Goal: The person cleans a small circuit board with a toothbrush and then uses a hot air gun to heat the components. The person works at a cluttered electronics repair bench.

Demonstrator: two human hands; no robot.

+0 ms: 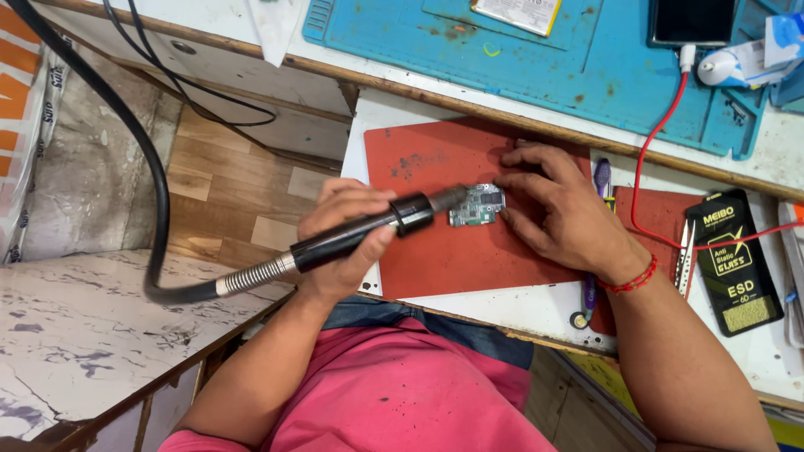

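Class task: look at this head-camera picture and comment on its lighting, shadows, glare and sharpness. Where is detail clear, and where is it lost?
Head view: light is even and soft, with only a faint shadow under the right hand on the red mat. The small circuit board and black handpiece in the left hand are sharp. The dark phone screen shows slight glare; the edges bend a little.

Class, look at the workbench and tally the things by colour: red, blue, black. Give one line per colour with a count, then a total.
Red: 3 (red mat, red cable, red wrist thread)
Blue: 1 (blue mat)
Black: 2 (black hot-air handle in the left hand, black packet)
Total: 6
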